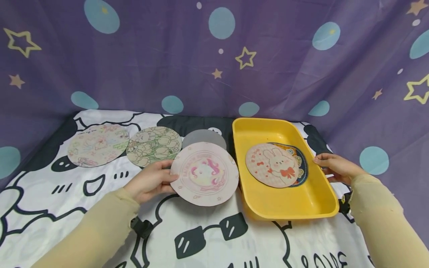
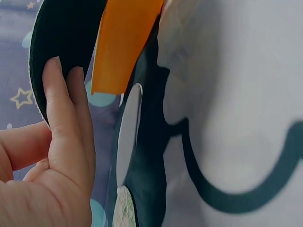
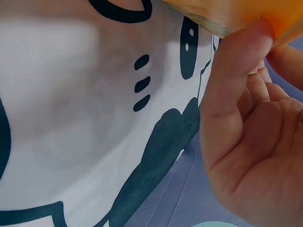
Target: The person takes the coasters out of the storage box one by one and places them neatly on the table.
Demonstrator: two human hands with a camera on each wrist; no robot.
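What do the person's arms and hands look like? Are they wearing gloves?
No gloves: the left hand and right hand are bare. The left sleeve and right sleeve are long, plain and pale yellow, reaching the wrists. A small black gadget shows at each wrist.

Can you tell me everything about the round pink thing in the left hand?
The pink disc is thin, flat and round. Its front shows a white head with a pink mane, circled by rings, with little stars nearer the edge. Its back is dark. I can't tell what it's made of. The left hand grips its edge, holding it tilted above the cloth. From the head view, it hides part of the grey disc and sits just left of the yellow tray.
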